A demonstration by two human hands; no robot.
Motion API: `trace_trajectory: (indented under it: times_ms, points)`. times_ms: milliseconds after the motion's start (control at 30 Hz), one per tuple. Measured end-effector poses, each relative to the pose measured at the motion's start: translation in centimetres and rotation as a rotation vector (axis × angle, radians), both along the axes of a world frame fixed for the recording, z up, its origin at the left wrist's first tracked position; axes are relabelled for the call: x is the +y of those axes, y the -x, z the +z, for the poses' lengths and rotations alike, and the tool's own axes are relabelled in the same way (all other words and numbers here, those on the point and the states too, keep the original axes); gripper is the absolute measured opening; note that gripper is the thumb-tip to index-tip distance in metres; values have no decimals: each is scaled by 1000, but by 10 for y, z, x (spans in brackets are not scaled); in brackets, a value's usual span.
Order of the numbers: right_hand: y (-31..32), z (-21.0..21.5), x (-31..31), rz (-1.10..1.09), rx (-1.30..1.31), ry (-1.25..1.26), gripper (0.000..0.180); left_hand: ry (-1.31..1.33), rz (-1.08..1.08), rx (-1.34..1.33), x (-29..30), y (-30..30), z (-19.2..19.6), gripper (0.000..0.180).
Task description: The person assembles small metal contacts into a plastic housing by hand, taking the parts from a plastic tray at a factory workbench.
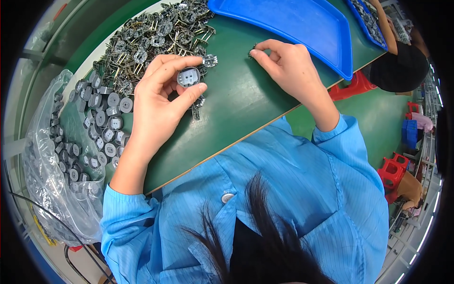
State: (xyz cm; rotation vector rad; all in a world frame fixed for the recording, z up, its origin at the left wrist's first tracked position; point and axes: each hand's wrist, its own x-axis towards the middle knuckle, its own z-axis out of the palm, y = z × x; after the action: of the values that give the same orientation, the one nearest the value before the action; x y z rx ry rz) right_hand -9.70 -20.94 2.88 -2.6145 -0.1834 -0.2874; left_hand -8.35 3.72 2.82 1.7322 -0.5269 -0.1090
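Observation:
Between the thumb and fingers of my left hand is a grey plastic housing, its open hollow side turned up. Small dark circuit boards with metal parts lie on the table right beside those fingertips, and a few more sit below the thumb. My right hand is off to the right above the green table, thumb and forefinger pinched on a small dark circuit board that is mostly hidden by the fingertips.
A large heap of circuit boards lies at the back left. Grey housings spill from a clear plastic bag. A blue tray stands at the back right, another blue tray beyond it, near a person in black. Red stools stand right.

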Motion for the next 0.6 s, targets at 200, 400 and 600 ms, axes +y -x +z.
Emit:
trace_trajectory:
  times_ms: [200, 400, 600]
  points:
    - [-8, 4, -11, 71, 69, -153, 15, -43, -4, 149, 0, 2, 0, 37]
    - [-13, 6, 31, 342, 301, -815, 13, 42, 23, 122, -1, 4, -2, 35]
    - [-9, -3, 72, 332, 72, -845, 12, 70, 70, 158, -2, 5, -2, 36]
